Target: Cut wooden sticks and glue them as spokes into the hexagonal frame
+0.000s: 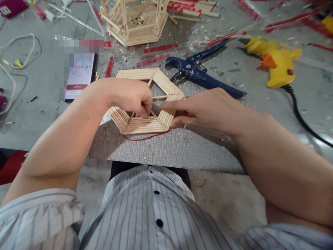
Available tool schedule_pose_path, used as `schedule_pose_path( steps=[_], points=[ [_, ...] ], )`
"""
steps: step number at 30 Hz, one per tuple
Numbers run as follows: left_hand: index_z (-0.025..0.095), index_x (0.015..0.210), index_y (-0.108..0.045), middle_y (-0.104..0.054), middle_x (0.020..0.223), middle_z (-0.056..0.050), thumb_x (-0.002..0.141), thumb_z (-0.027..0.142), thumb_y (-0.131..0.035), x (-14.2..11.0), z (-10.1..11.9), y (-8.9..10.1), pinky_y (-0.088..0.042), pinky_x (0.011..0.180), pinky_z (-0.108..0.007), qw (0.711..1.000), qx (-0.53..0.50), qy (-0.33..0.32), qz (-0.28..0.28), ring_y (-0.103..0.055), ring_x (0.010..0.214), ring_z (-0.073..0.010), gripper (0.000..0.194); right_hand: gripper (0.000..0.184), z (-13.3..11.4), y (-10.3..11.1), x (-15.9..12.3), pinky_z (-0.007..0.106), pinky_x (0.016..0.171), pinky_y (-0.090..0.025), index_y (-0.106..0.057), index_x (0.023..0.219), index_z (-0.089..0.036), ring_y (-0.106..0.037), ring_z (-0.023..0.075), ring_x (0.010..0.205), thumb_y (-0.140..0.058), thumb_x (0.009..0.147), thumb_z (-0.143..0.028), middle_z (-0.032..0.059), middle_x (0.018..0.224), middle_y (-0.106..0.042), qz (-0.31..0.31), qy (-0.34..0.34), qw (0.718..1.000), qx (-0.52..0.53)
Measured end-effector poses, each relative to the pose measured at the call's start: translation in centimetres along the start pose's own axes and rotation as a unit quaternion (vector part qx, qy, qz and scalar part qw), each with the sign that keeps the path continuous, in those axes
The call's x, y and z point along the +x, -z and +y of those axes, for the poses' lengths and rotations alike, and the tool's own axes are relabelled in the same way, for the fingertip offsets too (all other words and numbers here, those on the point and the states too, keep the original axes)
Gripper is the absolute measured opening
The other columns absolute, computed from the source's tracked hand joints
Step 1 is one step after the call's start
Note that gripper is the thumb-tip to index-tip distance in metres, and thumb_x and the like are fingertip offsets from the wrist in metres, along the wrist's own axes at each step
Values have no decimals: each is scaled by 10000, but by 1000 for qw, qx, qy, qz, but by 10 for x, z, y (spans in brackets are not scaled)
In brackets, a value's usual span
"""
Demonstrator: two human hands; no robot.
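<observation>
A hexagonal wooden stick frame (pixel 145 125), built of layered pale sticks with thin spokes meeting toward its centre, lies on the grey table near its front edge. My left hand (pixel 132 97) reaches over the frame's left side, its fingers closed in a pinch at the centre. What those fingertips hold is hidden. At the right corner my right hand (pixel 200 109) grips the frame, with some fingers over the top and others at the outer edge. A thin red strip (pixel 145 138) curves along the table just in front of the frame.
Behind the frame stands a larger stick structure (pixel 135 31). Blue cutting pliers (pixel 200 71) lie behind my right hand, a yellow glue gun (pixel 279 60) with a black cord farther right. A phone (pixel 80 74) lies at left. Red-wrapped sticks (pixel 192 8) and scraps litter the table.
</observation>
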State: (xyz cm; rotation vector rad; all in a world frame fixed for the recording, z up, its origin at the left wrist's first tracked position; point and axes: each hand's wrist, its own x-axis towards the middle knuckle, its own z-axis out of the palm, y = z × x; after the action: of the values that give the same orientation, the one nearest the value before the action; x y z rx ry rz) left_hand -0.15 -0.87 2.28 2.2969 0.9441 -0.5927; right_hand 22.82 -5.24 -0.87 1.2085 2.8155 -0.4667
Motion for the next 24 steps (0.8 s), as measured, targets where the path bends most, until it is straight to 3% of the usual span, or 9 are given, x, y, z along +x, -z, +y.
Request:
schedule_pose_path(
  steps=[12, 24],
  points=[
    [250, 964, -779, -746, 808, 65, 770, 417, -615, -1, 1, 0, -450, 847, -247, 1000, -9, 10, 8, -637, 823, -126, 304, 439, 0, -5, -1, 293, 597, -362, -662, 1308, -404, -671, 227, 779, -546, 916, -565, 16, 944, -767, 26, 3, 1000, -6],
    [256, 977, -780, -756, 840, 67, 769, 404, -614, 0, 0, 0, -442, 855, -244, 1000, -19, 21, 1, -646, 830, -121, 305, 445, -4, 2, 0, 289, 561, -326, -655, 1329, -389, -681, 229, 791, -538, 925, -536, 17, 979, -774, -3, 3, 1000, -22]
  ],
)
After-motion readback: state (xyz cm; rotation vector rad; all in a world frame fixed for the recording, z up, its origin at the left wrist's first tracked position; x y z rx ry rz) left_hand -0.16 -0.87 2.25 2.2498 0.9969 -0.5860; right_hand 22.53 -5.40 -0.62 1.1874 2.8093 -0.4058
